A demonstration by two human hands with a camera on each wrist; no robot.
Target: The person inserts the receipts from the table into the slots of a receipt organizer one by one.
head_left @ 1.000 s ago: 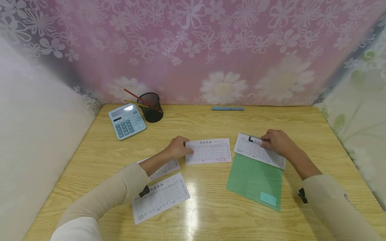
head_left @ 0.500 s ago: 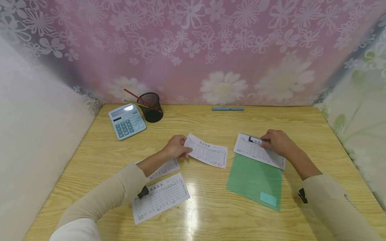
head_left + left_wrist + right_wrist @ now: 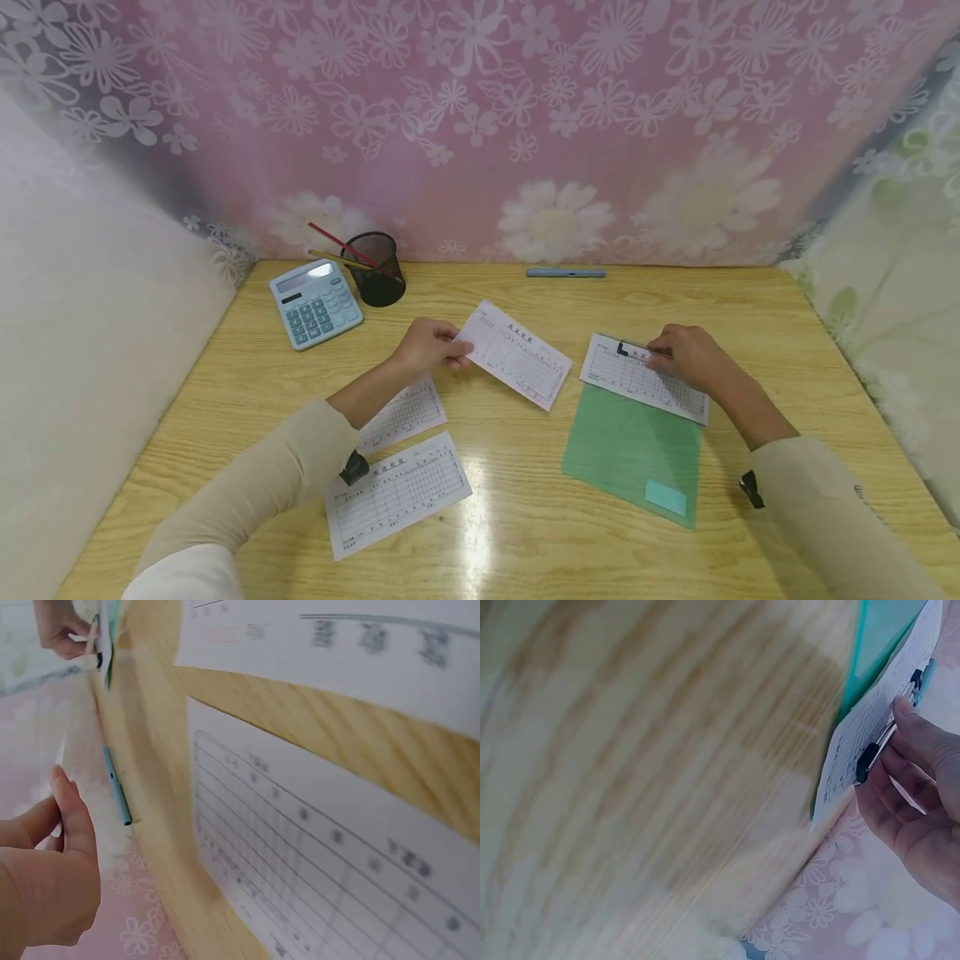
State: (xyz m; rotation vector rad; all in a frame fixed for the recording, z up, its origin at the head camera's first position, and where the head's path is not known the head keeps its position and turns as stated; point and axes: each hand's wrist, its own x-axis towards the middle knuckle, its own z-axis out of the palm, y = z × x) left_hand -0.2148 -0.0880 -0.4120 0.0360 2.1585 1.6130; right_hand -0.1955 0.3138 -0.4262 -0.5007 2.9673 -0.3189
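At lower left of the frame, 2 printed forms (image 3: 412, 496) lie on the desk (image 3: 525, 533). At lower right, a green clipboard (image 3: 622, 446) bears 1 sheet (image 3: 637, 379); the right hand (image 3: 693, 358) grips its clip (image 3: 632, 347). Mid-frame, the left hand (image 3: 429, 346) pinches 1 loose form (image 3: 513, 354) by its left edge. Beyond, left of centre, are a calculator (image 3: 316, 304) and a pen cup (image 3: 382, 287); a blue pen (image 3: 566, 272) lies farther back, right of centre.
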